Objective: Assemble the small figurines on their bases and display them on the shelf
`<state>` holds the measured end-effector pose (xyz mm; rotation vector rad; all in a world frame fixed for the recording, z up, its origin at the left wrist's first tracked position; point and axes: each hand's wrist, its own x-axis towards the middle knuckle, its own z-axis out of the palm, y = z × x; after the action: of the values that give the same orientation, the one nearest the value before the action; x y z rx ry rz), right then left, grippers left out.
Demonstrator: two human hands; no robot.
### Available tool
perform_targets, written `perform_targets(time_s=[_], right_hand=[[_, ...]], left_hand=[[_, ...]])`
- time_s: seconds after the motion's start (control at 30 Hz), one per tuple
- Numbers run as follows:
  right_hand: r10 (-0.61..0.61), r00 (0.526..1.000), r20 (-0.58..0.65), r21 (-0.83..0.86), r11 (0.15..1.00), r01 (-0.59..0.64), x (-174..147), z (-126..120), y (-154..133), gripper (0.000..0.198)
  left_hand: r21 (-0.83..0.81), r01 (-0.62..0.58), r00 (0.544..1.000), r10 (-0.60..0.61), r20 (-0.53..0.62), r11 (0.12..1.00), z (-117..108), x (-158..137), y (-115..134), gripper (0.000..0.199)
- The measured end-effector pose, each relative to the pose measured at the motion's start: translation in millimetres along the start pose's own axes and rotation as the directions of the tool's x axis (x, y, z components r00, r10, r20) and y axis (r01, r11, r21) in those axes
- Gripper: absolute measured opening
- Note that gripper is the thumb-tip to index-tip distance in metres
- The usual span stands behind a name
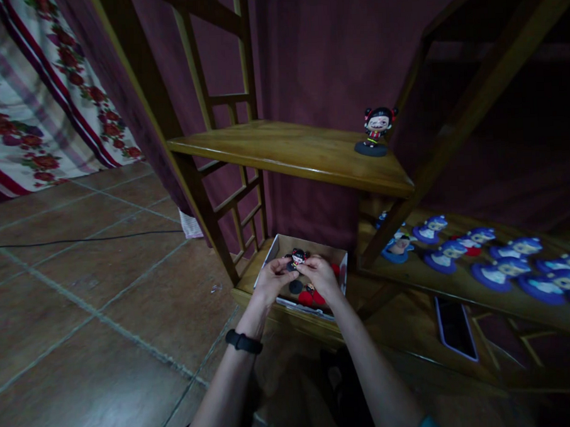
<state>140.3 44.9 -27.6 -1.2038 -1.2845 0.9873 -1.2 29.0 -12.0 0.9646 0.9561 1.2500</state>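
Between my two hands is a small black-haired figurine, held over a shallow cardboard box on the lower shelf. My left hand pinches it from the left side, and my right hand grips it from the right. Inside the box, below my fingers, lie a dark round base and a red figurine; more red shows behind my right hand. A similar figurine stands upright on a dark round base at the right end of the shelf above.
The wooden shelf board juts out above the box. Several blue-haired figurines on blue bases crowd the lower shelf at right. A phone lies in front of them. A dark cable crosses the tiled floor at left.
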Motion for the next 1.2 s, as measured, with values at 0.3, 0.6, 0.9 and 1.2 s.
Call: perform_targets(time_s=[0.3, 0.6, 0.9, 1.2], right_hand=[[-0.001, 1.0, -0.01, -0.039, 0.999, 0.001, -2, 1, -2, 0.013], [-0.017, 1.0, 0.007, 0.008, 1.0, 0.017, 0, 3, 0, 0.017], [0.096, 0.995, 0.002, 0.201, 0.975, -0.095, -8, 13, -1, 0.029], [0.107, 0.994, 0.01, 0.261, 0.959, -0.106, -8, 24, 4, 0.035]], left_hand=[[-0.066, 0.029, 0.999, -0.03, -0.01, 0.997, 1, 0, 1, 0.047], [-0.145, 0.031, 0.997, -0.04, -0.06, 0.989, 2, 0, 0, 0.047], [-0.416, 0.038, 0.986, -0.1, -0.13, 0.909, -1, 5, 0, 0.04], [-0.337, -0.005, 0.988, -0.047, -0.147, 0.942, 2, 5, 1, 0.042]])
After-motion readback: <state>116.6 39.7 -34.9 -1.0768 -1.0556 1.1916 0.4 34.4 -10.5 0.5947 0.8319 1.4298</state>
